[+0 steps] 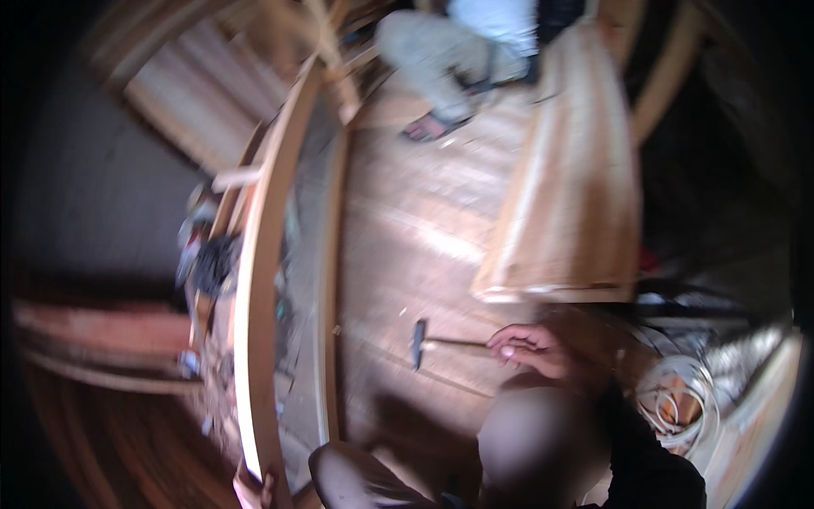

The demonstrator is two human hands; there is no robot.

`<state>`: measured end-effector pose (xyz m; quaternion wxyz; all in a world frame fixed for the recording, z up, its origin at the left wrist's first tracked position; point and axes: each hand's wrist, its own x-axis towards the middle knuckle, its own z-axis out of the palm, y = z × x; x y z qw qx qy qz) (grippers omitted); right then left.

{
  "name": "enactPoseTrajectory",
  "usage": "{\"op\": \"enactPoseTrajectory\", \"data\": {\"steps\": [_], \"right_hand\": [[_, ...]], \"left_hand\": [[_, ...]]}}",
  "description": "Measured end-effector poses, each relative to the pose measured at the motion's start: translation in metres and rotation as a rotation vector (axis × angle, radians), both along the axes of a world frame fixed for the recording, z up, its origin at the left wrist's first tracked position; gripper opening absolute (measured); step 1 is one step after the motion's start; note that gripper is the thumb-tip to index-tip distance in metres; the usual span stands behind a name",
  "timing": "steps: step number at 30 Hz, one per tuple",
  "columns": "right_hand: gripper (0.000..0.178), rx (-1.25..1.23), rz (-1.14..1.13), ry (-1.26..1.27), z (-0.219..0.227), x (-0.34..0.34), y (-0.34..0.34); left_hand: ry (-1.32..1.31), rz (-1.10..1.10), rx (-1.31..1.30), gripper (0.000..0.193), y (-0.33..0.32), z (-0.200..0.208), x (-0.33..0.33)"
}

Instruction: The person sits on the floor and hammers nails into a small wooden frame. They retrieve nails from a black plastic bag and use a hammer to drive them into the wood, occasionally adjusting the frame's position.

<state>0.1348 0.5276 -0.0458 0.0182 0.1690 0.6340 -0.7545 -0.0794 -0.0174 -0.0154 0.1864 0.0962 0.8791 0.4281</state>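
Observation:
My right hand [536,351] is closed around the end of a hammer's wooden handle. The hammer [456,343] points left over the plank floor, its dark head [418,344] farthest from my fingers. At the lower left edge, my left hand [254,490] grips the near end of a long pale wooden board [259,297], partly cut off by the picture's edge. That board runs away from me and stands on edge. A thinner wooden strip [332,322] lies along its right side, with a grey gap between the two.
Another person in light trousers [437,64] sits at the far end, one sandalled foot on the floor [398,229]. A wide wooden panel [568,204] lies at the right. Coiled pale cable [678,403] is at the lower right. Scraps and a dark bag [219,265] lie left of the board.

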Motion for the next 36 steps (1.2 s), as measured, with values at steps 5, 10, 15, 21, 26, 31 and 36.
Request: {"op": "enactPoseTrajectory", "data": {"steps": [5,10,15,21,26,31,36], "right_hand": [[0.027,0.158,-0.038,-0.018,0.117,0.048,-0.001],[0.03,0.534,-0.144,-0.088,0.22,0.102,0.0],[0.032,0.428,-0.511,0.419,0.284,0.149,0.027],[0.025,1.879,-0.944,0.229,0.433,0.183,0.099],[0.024,2.102,-0.974,0.108,0.549,0.255,0.245],[0.029,2.179,-0.816,-0.325,0.564,0.271,0.373],[0.047,1.783,-0.687,-0.583,0.559,0.251,0.362]], "left_hand": [[0.092,0.061,-0.269,0.05,0.005,-0.002,0.008],[0.228,-0.062,-0.299,0.046,0.035,0.041,0.022],[0.185,-0.142,-0.288,0.049,0.046,0.042,0.016],[0.249,-0.143,-0.274,0.049,0.067,0.059,0.008],[0.241,-0.19,-0.244,0.049,0.094,0.052,0.006],[0.253,-0.178,-0.235,0.05,0.109,0.052,0.013],[0.274,-0.132,-0.249,0.05,0.111,0.059,0.021]]}}
